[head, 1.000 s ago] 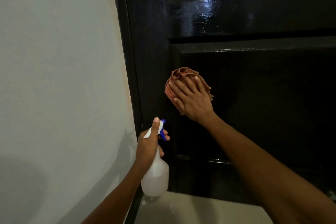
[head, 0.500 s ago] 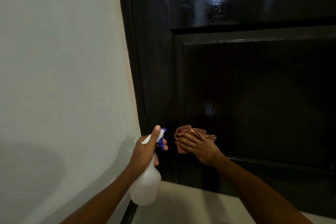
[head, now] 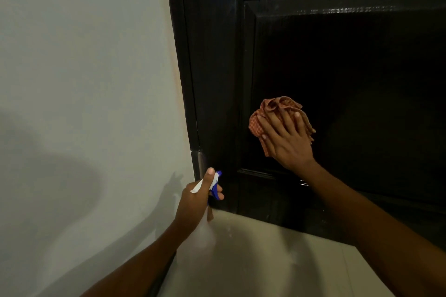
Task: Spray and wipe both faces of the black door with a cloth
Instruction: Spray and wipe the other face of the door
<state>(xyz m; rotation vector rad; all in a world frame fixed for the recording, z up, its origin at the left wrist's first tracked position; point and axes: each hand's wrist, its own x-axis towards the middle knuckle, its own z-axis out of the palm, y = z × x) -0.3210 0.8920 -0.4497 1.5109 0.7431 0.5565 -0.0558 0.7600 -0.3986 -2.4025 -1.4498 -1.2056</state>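
Two hands are in your head view, and both are busy. Your right hand (head: 286, 138) lies flat on a bunched orange checked cloth (head: 277, 109), fingers straight and spread, pressing it against the black door (head: 350, 75). The cloth sits on the left part of the recessed lower panel, just inside the raised moulding, with folds sticking out above your fingertips and to the right of your palm. That grip is not closed around the cloth; the fingers only hold it to the wood.

Your left hand (head: 196, 196) is lower and to the left, near the door's bottom corner. Its grip is closed around the neck of a white spray bottle (head: 201, 236), thumb laid along the top of the white head, a finger on the blue trigger (head: 216, 194). The bottle's pale body hangs below your fist and looks blurred. The nozzle points toward the door's left stile.

The door fills the right and upper part of the view, glossy, with light glinting on the rail above the panel. Left of its black frame (head: 183, 67) runs a plain pale wall (head: 84, 79), carrying soft shadows of your arm and the bottle. Below the door you see a light tiled floor (head: 277, 260).
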